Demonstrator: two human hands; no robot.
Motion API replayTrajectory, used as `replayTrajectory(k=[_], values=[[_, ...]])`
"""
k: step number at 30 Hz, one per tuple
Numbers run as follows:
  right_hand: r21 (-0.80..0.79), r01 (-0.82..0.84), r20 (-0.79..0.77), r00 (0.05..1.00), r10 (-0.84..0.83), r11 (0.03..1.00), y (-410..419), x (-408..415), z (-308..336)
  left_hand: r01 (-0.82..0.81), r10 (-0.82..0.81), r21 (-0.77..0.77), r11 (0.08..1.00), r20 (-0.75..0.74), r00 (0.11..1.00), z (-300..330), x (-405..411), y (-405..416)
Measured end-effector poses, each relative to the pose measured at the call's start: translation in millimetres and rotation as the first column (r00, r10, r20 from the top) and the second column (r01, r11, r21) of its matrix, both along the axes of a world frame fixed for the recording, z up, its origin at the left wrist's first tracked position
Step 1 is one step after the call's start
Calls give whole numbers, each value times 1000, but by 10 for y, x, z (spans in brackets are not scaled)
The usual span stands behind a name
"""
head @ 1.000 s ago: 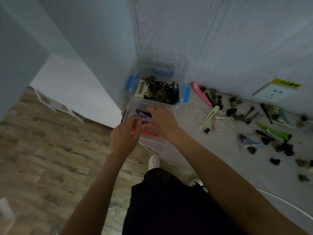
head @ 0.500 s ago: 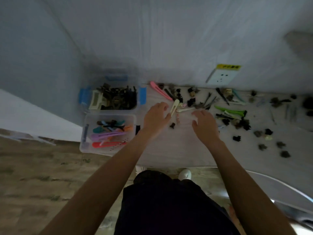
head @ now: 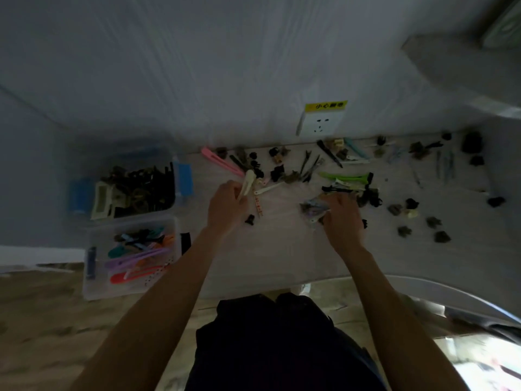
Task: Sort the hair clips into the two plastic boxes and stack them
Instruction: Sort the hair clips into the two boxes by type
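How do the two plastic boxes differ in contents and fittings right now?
The far box holds mostly dark brown and black clips; the near box holds long colourful ones: purple, teal, orange, red. The far box shows blue side latches; the near box shows none that bright. Both are clear, lidless, side by side at the table's left end.

A pale surface (head: 282, 249) runs along the wall; at its left end stand two clear plastic boxes, the far box (head: 132, 187) holding dark clips, the near box (head: 132, 255) holding long coloured ones. Loose hair clips lie scattered over the middle and right: a pink clip (head: 220, 160) near the wall; a green clip (head: 345, 176) further right; small dark claw clips (head: 434, 230) spread towards the right end.
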State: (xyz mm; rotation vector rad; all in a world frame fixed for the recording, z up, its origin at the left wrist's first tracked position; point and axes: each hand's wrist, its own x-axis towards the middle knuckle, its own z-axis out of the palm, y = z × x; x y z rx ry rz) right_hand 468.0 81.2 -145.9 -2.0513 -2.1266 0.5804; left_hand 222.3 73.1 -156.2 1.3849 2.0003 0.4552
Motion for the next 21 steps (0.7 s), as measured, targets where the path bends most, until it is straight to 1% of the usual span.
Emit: replayTrajectory(k=[1,2,4,6,8,10,12,14,16,18,21], values=[[12,-58,5,998,58,998,36,31,-25,35,-37,60,998,20,999,19,18,-23],[18,-116,9,993,116,993,69,64,-61,107,-110,119,987,22,994,34,44,-40],[10,-211,27,977,210,977,120,95,-82,304,-302,191,933,-41,952,23,70,-48],[-17,-255,51,965,256,967,165,90,-35,450,-431,180,875,-134,892,2,78,2],[-48,-266,76,960,269,963,210,62,24,538,-504,124,834,-225,834,7,85,67],[-104,-273,116,952,285,956,268,39,46,587,-546,80,806,-284,788,2,87,137],[-158,-281,113,947,300,947,294,53,46,595,-551,69,801,-301,778,-3,88,193],[-177,-268,92,953,287,947,282,101,38,612,-565,52,789,-327,757,-4,89,230],[-190,-254,111,954,278,948,239,129,35,645,-590,34,764,-369,718,-14,83,243],[-206,-256,161,943,291,944,200,117,32,696,-608,63,715,-435,664,3,105,225],[-196,-235,199,941,273,952,213,67,14,757,-570,162,633,-563,598,-6,142,213]])
